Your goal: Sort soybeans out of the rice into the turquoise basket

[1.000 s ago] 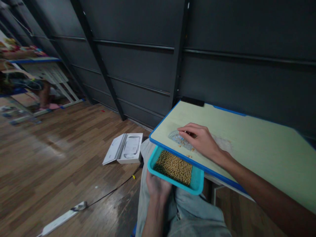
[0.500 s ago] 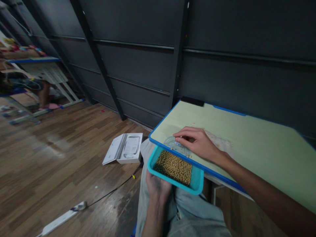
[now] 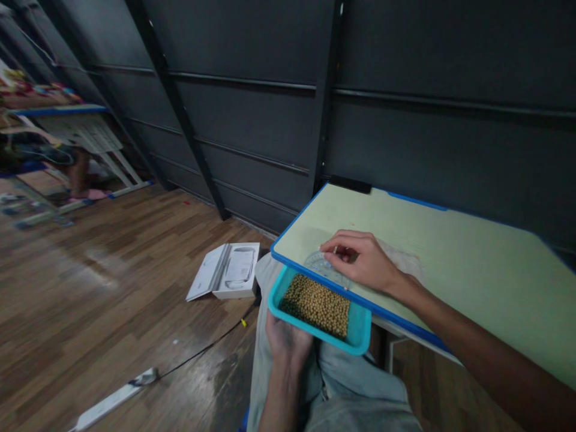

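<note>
My left hand [image 3: 288, 339] supports a turquoise plastic tray [image 3: 360, 330] from below, just under the front edge of the table. Soybeans [image 3: 317, 305] cover much of the tray's bottom. Over the tabletop, my right hand [image 3: 362, 259] has thumb and fingers pinched at the upper rim of a clear protractor [image 3: 320, 264]. The protractor is close to the table's edge, above the tray, and partly hidden by the hand. One stray bean [image 3: 346, 288] shows at the blue edge.
The pale green table [image 3: 472, 270] has a blue rim and a dark strip [image 3: 351, 183] at its back. An open white box [image 3: 238, 270] and a power strip [image 3: 117, 399] lie on the wooden floor. Another person's leg [image 3: 80, 174] shows at a far-left desk.
My right hand and the protractor have shifted slightly right, with the fingers lifting a little. Fewer beans show along the table's edge. The left hand and tray stay put.
</note>
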